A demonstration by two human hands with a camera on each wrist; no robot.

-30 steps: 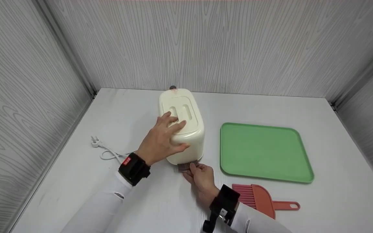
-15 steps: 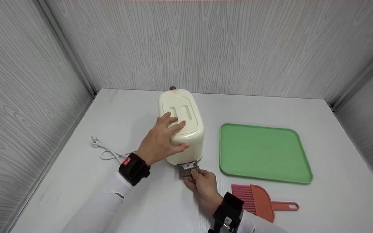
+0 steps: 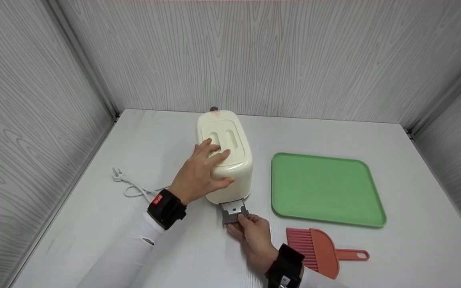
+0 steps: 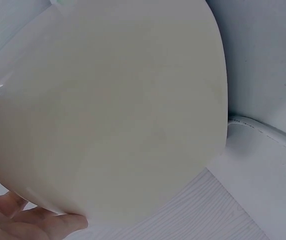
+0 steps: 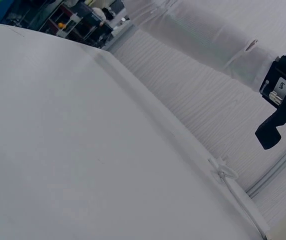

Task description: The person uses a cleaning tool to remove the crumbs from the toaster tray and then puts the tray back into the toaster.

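Note:
A cream toaster (image 3: 238, 182) with two slots in its top stands on the white table. The left hand (image 3: 198, 172) holds it at its near end, bent fingers over the top by the slots and the thumb against the end wall. In the left wrist view the toaster's wall (image 4: 118, 115) fills most of the picture, with fingertips (image 4: 70, 224) at its edge. From the bottom of the near end a grey crumb tray (image 3: 232, 211) sticks partly out. The right hand (image 3: 254, 236) pinches its front edge between thumb and fingers. Neither the right hand nor the tray shows in the right wrist view.
A green tray (image 3: 326, 190) lies right of the toaster. Below it is a red dustpan (image 3: 326, 252) with a brush. A white power cord with its plug (image 3: 118, 175) lies at the left. Wood-grain panels (image 3: 254, 60) stand around the back and sides.
The right hand has moved back towards the person, drawing the crumb tray further out of the toaster. The left hand and the toaster have stayed in place.

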